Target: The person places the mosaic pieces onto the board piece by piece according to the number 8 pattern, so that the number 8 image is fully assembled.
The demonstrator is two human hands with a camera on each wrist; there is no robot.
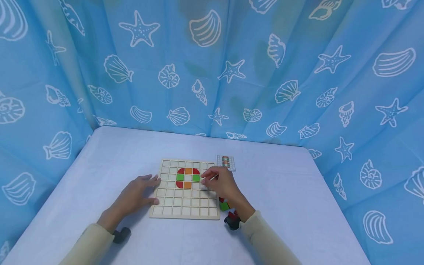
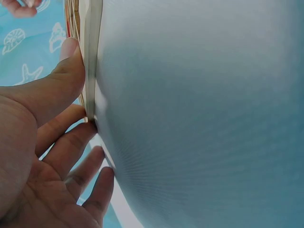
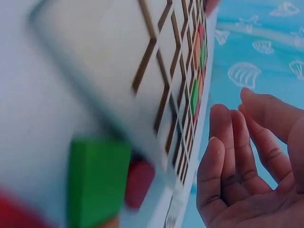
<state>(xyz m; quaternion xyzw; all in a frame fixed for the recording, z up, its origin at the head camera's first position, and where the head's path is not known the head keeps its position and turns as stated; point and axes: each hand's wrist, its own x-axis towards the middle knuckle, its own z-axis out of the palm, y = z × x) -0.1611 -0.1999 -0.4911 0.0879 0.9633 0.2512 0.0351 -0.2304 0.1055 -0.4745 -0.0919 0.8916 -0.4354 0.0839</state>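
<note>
A pale wooden grid board (image 1: 177, 210) lies on the table. Red rounded tiles, orange tiles and green tiles (image 1: 196, 178) sit in its cells, around a bare middle cell. My left hand (image 1: 135, 195) touches the board's left edge with spread fingers; in the left wrist view the thumb (image 2: 69, 71) lies along the rim. Over the right part of the board hovers my right hand (image 1: 222, 183), fingertips close to the right green tile. Its fingers are loosely bent in the right wrist view, with no piece showing between them.
A small printed card (image 1: 226, 162) with a coloured grid pattern lies behind the board's right corner. Loose pieces, including a green block (image 3: 97, 183) and red ones, lie at the board's right side, partly under my right wrist. A blue shell-patterned curtain (image 1: 179, 73) surrounds the white table.
</note>
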